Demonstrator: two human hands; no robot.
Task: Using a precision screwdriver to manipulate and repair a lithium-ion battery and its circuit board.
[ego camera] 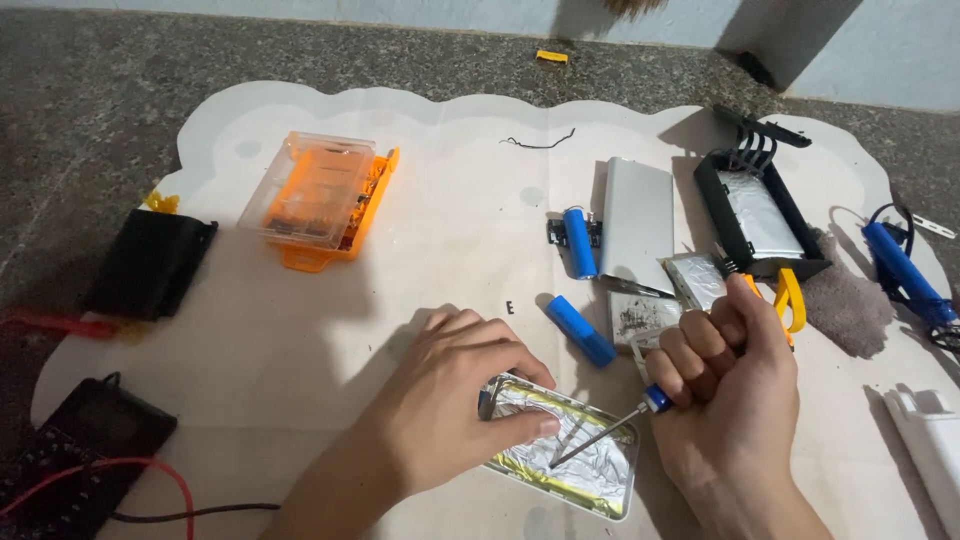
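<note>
White scalloped mat over speckled floor. Left hand [455, 405] presses the open casing [560, 445] with its foil pouch cell (soft, puncture-prone; grip the rigid rim). Right hand [725, 365], clenched around a screwdriver [600, 430], probes it, below the blue cylindrical cells [580, 330].

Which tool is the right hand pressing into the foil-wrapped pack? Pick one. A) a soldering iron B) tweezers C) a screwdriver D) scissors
C: the right hand is closed around a screwdriver whose thin metal shaft points down onto the foil-wrapped pack, which the left hand steadies.
</note>
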